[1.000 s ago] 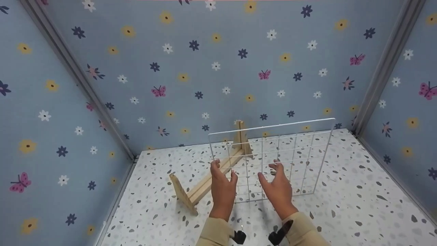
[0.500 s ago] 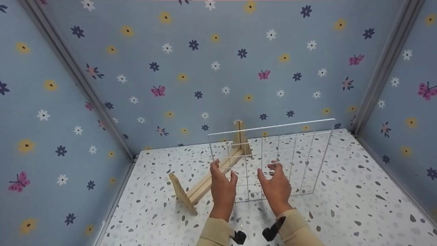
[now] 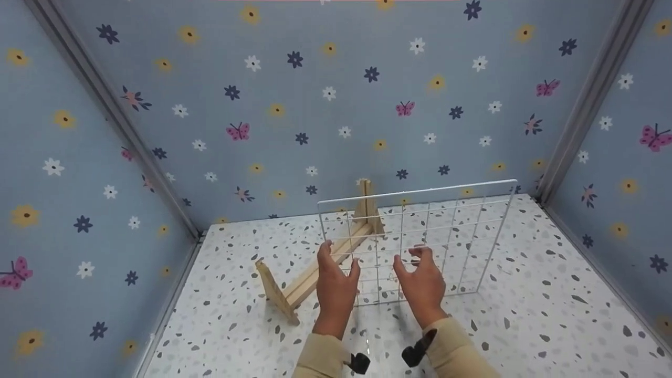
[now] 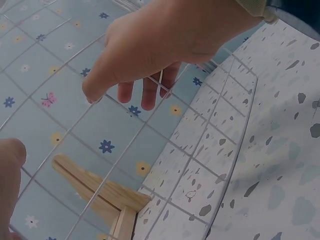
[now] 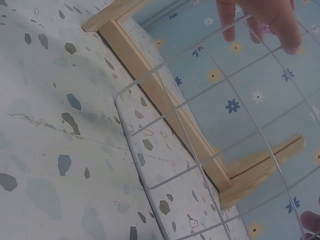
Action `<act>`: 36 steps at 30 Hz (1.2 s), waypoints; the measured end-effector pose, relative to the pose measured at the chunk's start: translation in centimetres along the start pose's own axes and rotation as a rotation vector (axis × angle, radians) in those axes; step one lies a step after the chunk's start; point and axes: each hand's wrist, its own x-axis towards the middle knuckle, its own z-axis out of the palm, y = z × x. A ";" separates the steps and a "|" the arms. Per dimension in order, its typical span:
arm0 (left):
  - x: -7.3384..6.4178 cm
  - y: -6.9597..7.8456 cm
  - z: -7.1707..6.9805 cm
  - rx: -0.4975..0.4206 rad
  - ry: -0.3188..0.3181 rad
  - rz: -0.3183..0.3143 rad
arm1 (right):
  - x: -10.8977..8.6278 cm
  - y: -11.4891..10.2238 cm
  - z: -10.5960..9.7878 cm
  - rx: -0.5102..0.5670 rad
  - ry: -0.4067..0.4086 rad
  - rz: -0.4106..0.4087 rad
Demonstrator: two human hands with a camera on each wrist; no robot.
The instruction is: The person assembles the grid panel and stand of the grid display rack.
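Observation:
My left hand (image 3: 335, 294) holds the left edge of a white wire grid panel (image 3: 417, 192), thumb in front and fingers behind. My right hand (image 3: 422, 286) reaches the panel's middle; in the left wrist view that right hand (image 4: 150, 47) has its thumb before the wires and its fingers curled behind them. The panel stands upright and slightly tilted; I cannot tell if its lower edge touches the table. Behind it to the left is a wooden stand (image 3: 307, 281) with two grooved end posts and a grooved crossbar. In the right wrist view, the crossbar (image 5: 135, 70) shows through the wires.
The speckled white table top (image 3: 530, 325) reaches to the walls. A blue flowered wall (image 3: 315, 79) closes the back, with side walls left and right behind grey metal posts (image 3: 593, 105). The far end post (image 3: 367, 210) of the stand is close to the back wall.
The head view has tilted slightly, so the scene sits a little higher and leftward. My right wrist has drawn slightly left. Both hands keep hold of the panel, and the wooden stand stays put.

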 end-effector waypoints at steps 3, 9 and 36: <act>0.4 -0.2 -1.2 0.019 -0.012 0.028 | 0.0 -0.2 -0.2 0.004 -0.007 0.019; 1.4 -0.8 -4.3 0.016 0.062 0.081 | 0.0 -0.4 -0.2 -0.002 -0.032 0.027; 3.7 -7.6 -9.8 0.048 0.239 -0.062 | -0.1 -0.2 -0.2 -0.027 -0.031 0.009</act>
